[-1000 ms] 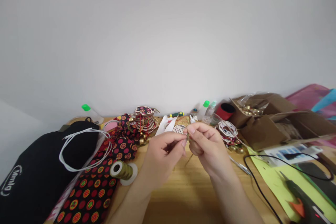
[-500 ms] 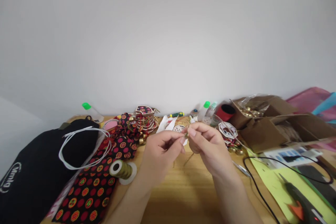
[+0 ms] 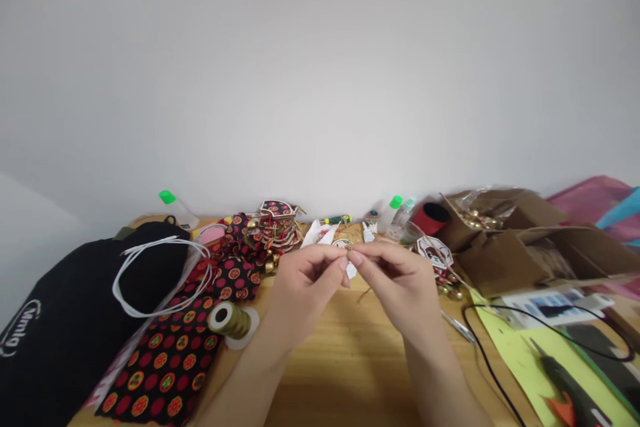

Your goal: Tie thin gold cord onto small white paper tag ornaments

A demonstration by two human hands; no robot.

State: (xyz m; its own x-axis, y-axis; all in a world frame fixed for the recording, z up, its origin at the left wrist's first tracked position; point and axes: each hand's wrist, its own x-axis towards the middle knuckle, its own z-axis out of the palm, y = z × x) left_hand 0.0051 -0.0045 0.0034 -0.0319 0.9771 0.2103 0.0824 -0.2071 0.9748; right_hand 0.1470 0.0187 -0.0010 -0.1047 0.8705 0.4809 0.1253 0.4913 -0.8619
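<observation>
Over the middle of the wooden table (image 3: 350, 373), my left hand (image 3: 301, 288) and my right hand (image 3: 406, 287) meet fingertip to fingertip. Each pinches a thin olive-gold cord (image 3: 364, 294), whose tail hangs below the right fingers. The exact shape between the fingertips is hidden. A small white piece (image 3: 352, 271) shows just under the fingers; whether it hangs from the cord I cannot tell. To the left of my left wrist lies a spool of olive thread (image 3: 231, 321).
Patterned black fabric (image 3: 165, 360), a white cable coil (image 3: 117, 287) and a black bag (image 3: 75, 320) fill the left. Octagonal charms (image 3: 434, 252) with bells, cardboard boxes (image 3: 505, 263) and a glue gun (image 3: 565, 377) with its black cord are on the right.
My right hand's fingers have turned and closed in against the left fingertips, flattening its pose. The gold bit seen between them is now mostly covered. The view has shifted slightly.
</observation>
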